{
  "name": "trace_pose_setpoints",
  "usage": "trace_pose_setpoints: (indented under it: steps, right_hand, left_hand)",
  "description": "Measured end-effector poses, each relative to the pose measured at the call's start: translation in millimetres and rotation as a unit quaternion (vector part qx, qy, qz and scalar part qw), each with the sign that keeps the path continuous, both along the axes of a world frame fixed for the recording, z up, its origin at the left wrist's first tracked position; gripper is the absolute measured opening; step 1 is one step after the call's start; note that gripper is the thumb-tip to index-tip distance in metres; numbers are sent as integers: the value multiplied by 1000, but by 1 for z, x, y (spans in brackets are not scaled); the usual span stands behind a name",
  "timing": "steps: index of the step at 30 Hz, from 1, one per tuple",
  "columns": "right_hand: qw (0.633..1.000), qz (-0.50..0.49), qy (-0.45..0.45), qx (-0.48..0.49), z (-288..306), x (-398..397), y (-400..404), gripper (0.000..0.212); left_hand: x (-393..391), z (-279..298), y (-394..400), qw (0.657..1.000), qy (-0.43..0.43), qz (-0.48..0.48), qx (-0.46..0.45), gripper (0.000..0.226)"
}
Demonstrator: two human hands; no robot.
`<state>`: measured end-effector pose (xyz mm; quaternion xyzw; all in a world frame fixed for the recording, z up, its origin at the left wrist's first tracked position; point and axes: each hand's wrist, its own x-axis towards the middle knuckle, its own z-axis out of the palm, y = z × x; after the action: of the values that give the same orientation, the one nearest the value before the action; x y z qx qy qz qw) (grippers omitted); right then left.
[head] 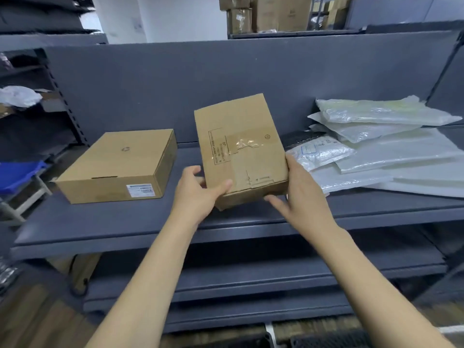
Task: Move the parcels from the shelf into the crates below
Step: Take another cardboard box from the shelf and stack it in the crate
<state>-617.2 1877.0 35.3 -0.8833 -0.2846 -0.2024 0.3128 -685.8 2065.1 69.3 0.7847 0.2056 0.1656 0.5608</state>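
A taped brown cardboard box (pixel 238 144) is tilted up above the middle of the grey shelf (pixel 125 222). My left hand (pixel 198 194) grips its near left corner, thumb on top. My right hand (pixel 298 194) holds its right edge, thumb along the side and fingers under the near face. A flat square cardboard box (pixel 118 164) with a white label lies on the shelf to the left. Several white and clear plastic mailer bags (pixel 376 144) are piled on the shelf at the right. Dark crate rims (pixel 313 341) show at the bottom edge.
Lower grey shelf boards (pixel 251 280) jut out below the top one. A blue bin (pixel 17 174) stands on a rack at the left. Stacked cartons (pixel 266 13) sit on a far shelf behind. Wooden floor shows at the bottom left.
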Motion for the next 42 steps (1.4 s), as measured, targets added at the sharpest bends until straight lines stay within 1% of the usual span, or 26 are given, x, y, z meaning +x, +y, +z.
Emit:
trace_pose_setpoints:
  steps: [1, 2, 4, 6, 7, 9, 10, 12, 14, 16, 18, 20, 21, 24, 26, 27, 30, 31, 32, 34, 36, 39, 42]
  right_hand:
    - [999, 22, 16, 41, 1, -22, 0, 88]
    - [995, 37, 36, 84, 2, -44, 1, 91]
    - [984, 45, 68, 160, 2, -79, 3, 88]
    - [975, 39, 81, 205, -1, -100, 4, 80]
    - [973, 34, 93, 211, -1, -107, 4, 81]
    - [972, 37, 124, 195, -1, -117, 3, 95]
    - [976, 43, 125, 174, -1, -121, 2, 97]
    - [982, 59, 108, 145, 0, -131, 2, 85]
    - [976, 71, 122, 165, 1, -141, 1, 72]
    - [973, 72, 151, 161, 4, -147, -1, 70]
    - [971, 82, 178, 136, 6, -152, -4, 70]
    - [970, 81, 196, 118, 8, -157, -9, 67]
    - [971, 78, 198, 109, 7, -160, -11, 65]
    - [978, 76, 179, 70, 3, -166, -13, 62]
    - [980, 77, 174, 51, -2, -167, -13, 64]
    - [981, 77, 172, 42, -4, -168, -14, 64]
    - [984, 81, 160, -3, -8, -171, -18, 66]
    - [983, 83, 162, -15, -8, -173, -20, 67]
    - [982, 85, 167, -21, -8, -174, -22, 70]
    - [981, 82, 171, -25, -6, -176, -24, 79]
    - [981, 86, 174, -25, -4, -176, -26, 82]
    - [973, 107, 205, 7, 2, -178, -27, 78]
    - [953, 164, 251, 44, 16, -186, -26, 63]
  left_hand:
    - [-18, -5, -1, 1000, 3, -5, -8, 78]
    - [-36, -9, -4, 1000, -5, -20, -22, 76]
    - [-67, -23, -10, 998, -24, -43, -49, 58]
    - [-92, -35, -15, 997, -42, -26, -58, 55]
    - [-104, -40, -16, 998, -52, -7, -42, 56]
    - [-122, -44, -15, 996, -56, 43, 57, 57]
    - [-130, -44, -13, 990, -56, 63, 116, 58]
    - [-143, -39, -7, 973, -64, 73, 210, 59]
    - [-156, -32, 0, 961, -62, 46, 265, 58]
    - [-168, -25, 9, 951, -39, 5, 308, 52]
    - [-178, -21, 15, 946, -20, -27, 322, 47]
    - [-185, -16, 16, 955, -18, -49, 291, 43]
    - [-188, -15, 17, 961, -18, -55, 271, 45]
    - [-194, -18, 20, 974, 7, -80, 210, 65]
    - [-195, -21, 22, 976, 24, -96, 195, 88]
    - [-195, -24, 24, 976, 23, -103, 191, 92]
    - [-199, -17, 27, 976, 12, -132, 175, 78]
    - [-200, -15, 29, 975, 7, -143, 169, 77]
    - [-201, -12, 30, 975, -1, -160, 155, 80]
    - [-203, -12, 32, 976, -29, -201, 85, 93]
    - [-205, -12, 32, 972, -53, -230, 14, 88]
    - [-202, -9, 32, 974, -54, -221, -7, 77]
    - [-200, -10, 31, 977, -43, -209, 22, 66]
